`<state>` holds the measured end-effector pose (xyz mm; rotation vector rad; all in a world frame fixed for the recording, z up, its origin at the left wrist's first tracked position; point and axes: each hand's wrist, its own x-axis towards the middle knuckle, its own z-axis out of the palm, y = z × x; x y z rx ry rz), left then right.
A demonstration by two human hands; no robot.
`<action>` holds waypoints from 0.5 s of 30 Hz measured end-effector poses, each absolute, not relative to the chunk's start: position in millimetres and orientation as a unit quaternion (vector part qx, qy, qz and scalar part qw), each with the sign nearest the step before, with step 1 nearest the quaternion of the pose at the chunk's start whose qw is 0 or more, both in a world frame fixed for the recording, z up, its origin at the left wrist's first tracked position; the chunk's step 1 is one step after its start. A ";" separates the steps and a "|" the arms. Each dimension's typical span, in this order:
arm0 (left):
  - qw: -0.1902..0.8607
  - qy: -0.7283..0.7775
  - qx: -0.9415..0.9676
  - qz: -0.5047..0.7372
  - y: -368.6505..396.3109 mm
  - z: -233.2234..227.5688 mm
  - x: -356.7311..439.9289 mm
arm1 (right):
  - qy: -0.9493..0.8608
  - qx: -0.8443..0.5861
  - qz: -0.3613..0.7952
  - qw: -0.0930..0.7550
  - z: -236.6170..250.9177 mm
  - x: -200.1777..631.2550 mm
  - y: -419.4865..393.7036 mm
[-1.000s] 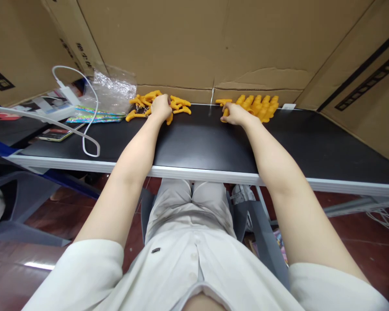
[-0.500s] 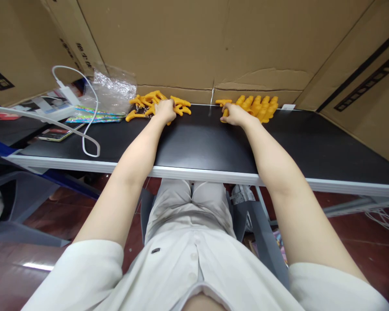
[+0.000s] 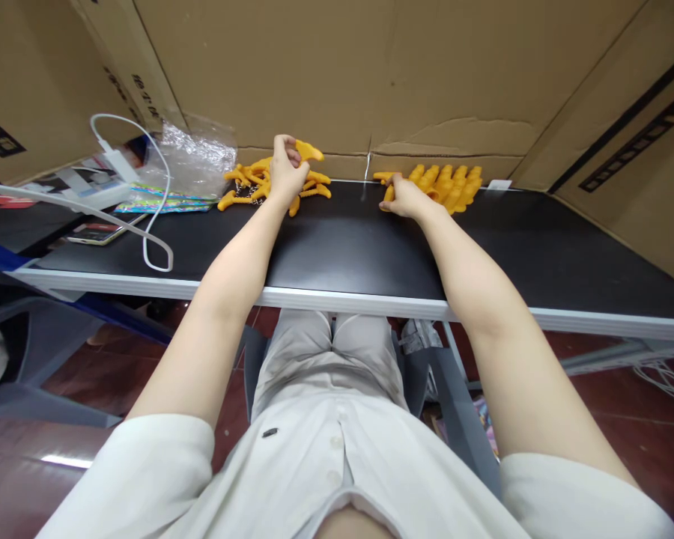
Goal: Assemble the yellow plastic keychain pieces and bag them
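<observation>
My left hand [image 3: 287, 168] is raised above a loose heap of yellow plastic pieces [image 3: 251, 174], some with small metal chains. Between its thumb and fingers it pinches one yellow plastic piece [image 3: 310, 150]; the exact kind cannot be made out. My right hand [image 3: 405, 199] rests at the table's back edge, its fingers curled round another yellow piece [image 3: 389, 196] that is mostly hidden. One more yellow piece [image 3: 386, 177] lies just behind those fingers. Close to the right of that hand, yellow pieces [image 3: 448, 187] are grouped in tidy rows.
A cardboard wall [image 3: 314, 75] closes off the back of the black table [image 3: 359, 254]. At left lie clear plastic wrap [image 3: 196, 157], colourful packets [image 3: 162, 200], a phone [image 3: 104, 230] and a white cable [image 3: 165, 176]. A small white tag [image 3: 499, 185] is at the back right.
My left hand has risen from the heap, lifting a yellow piece up out of it. My right hand has stayed almost where it was.
</observation>
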<state>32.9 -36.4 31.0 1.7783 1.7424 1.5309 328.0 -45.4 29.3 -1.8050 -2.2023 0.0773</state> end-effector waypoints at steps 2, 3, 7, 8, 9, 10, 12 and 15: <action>0.124 0.576 0.591 0.551 -35.2 34.3 36.7 | -0.763 -0.629 0.014 0.149 28.4 325.6 -45.2; 0.133 0.571 0.584 0.562 -34.8 35.7 38.4 | -0.763 -0.629 0.004 0.148 27.9 324.1 -45.1; 0.185 0.559 0.556 0.587 -35.3 38.8 46.0 | -0.775 -0.614 -0.026 0.148 27.4 316.1 -46.6; 0.203 0.554 0.549 0.592 -35.3 38.7 48.0 | -0.782 -0.604 -0.026 0.150 27.7 313.9 -47.9; 0.224 0.546 0.544 0.596 -34.9 38.1 50.0 | -0.790 -0.594 -0.023 0.152 28.4 311.6 -49.6; 0.245 0.538 0.539 0.600 -34.0 37.2 51.6 | -0.796 -0.585 -0.020 0.153 29.3 309.3 -51.8; 0.284 0.522 0.536 0.600 -30.8 34.5 53.7 | -0.807 -0.572 -0.020 0.147 32.0 304.3 -57.2; 0.318 0.514 0.539 0.587 -24.2 30.0 53.6 | -0.820 -0.559 -0.043 0.117 36.8 296.6 -65.5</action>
